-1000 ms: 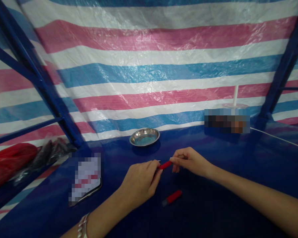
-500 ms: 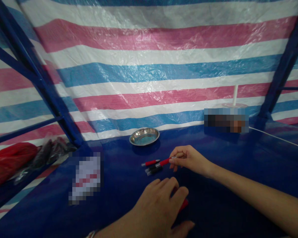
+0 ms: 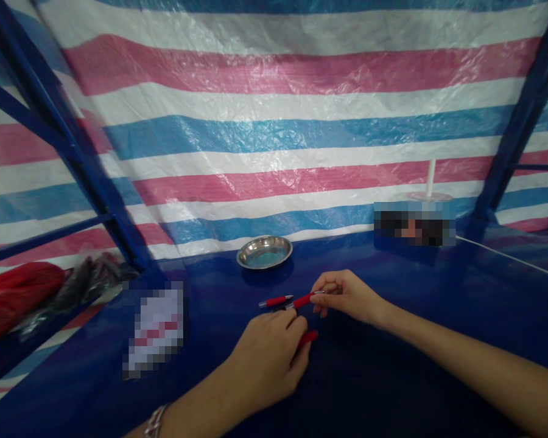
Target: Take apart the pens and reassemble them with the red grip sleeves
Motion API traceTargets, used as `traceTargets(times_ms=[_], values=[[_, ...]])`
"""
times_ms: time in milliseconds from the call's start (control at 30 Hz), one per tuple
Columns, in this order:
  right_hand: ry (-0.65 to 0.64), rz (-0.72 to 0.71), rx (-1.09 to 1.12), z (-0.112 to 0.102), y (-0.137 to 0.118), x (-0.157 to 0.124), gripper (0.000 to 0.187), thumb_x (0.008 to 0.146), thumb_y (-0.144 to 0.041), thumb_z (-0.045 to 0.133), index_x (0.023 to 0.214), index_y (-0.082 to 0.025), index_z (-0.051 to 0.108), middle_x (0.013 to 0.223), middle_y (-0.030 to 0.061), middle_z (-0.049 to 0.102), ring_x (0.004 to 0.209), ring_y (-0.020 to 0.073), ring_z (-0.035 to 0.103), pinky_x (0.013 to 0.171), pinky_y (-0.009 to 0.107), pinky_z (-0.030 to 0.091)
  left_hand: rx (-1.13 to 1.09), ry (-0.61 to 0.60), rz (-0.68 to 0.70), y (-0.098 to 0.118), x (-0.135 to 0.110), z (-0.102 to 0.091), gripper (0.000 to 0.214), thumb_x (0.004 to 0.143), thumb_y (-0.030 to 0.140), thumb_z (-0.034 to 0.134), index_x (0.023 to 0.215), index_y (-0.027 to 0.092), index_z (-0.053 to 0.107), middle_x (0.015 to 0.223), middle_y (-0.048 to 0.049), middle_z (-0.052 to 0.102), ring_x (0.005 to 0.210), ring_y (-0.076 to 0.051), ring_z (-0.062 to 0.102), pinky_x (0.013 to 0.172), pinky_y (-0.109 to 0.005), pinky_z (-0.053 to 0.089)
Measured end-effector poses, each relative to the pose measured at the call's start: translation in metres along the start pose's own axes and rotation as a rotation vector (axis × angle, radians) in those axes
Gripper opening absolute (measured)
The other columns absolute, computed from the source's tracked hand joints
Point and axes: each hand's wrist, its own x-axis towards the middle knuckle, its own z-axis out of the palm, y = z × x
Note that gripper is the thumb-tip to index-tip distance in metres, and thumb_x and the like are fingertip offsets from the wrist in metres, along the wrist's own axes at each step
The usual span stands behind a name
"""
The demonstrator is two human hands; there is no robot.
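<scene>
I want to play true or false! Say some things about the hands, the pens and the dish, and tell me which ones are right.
1. The right hand holds a red pen. True.
2. The left hand lies flat and open. False: its fingers are curled around a small red piece.
3. The dish is green plastic. False: it is shiny metal.
4. A second pen lies on the table. True.

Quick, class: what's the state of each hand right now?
Left hand: closed on a short red pen part.
Right hand: closed, pinching a thin red pen.
</scene>
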Motion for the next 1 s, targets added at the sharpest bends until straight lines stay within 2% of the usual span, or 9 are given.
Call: traceTargets(times_ms=[300,567,800,1000], values=[[0.004,-0.001,-0.016,0.001,-0.003,-0.002,0.027,0.065,-0.038,0.062,0.073,-0.013,0.054,0.059,0.0008,0.060,0.052,0.0098,0.056,0.051,0.022,0.044,0.050,0.004,-0.012,-0.003,0.001,-0.001,0.009,0.078,0.023,0.044,0.080,0.017,0.049,0.081,-0.0031,0.054,0.068,-0.016,0.052,0.057,-0.027,0.042],[0.018,-0.039,-0.021,-0.001,-0.004,-0.002,0.027,0.067,-0.037,0.061,0.074,-0.012,0.054,0.060,0.0014,0.061,0.052,0.0100,0.056,0.053,0.024,0.045,0.025,0.236,-0.221,-0.017,0.004,-0.004,0.020,0.085,0.029,0.035,0.099,0.017,0.044,0.091,-0.0045,0.050,0.075,-0.018,0.054,0.061,-0.029,0.044],[0.023,-0.062,-0.003,-0.002,-0.005,-0.003,0.028,0.067,-0.038,0.061,0.076,-0.012,0.055,0.062,0.0020,0.062,0.054,0.0103,0.056,0.055,0.025,0.046,0.036,0.128,-0.198,-0.027,0.006,-0.004,0.022,0.088,0.028,0.033,0.086,0.017,0.052,0.084,-0.0026,0.053,0.072,-0.015,0.055,0.062,-0.026,0.043],[0.023,-0.041,-0.008,0.000,-0.006,-0.003,0.024,0.066,-0.034,0.062,0.074,-0.013,0.055,0.062,0.0020,0.062,0.055,0.0114,0.058,0.056,0.025,0.046,0.030,0.126,-0.192,-0.025,0.006,-0.003,0.021,0.087,0.025,0.033,0.088,0.016,0.052,0.083,-0.0038,0.055,0.072,-0.016,0.055,0.063,-0.027,0.043]])
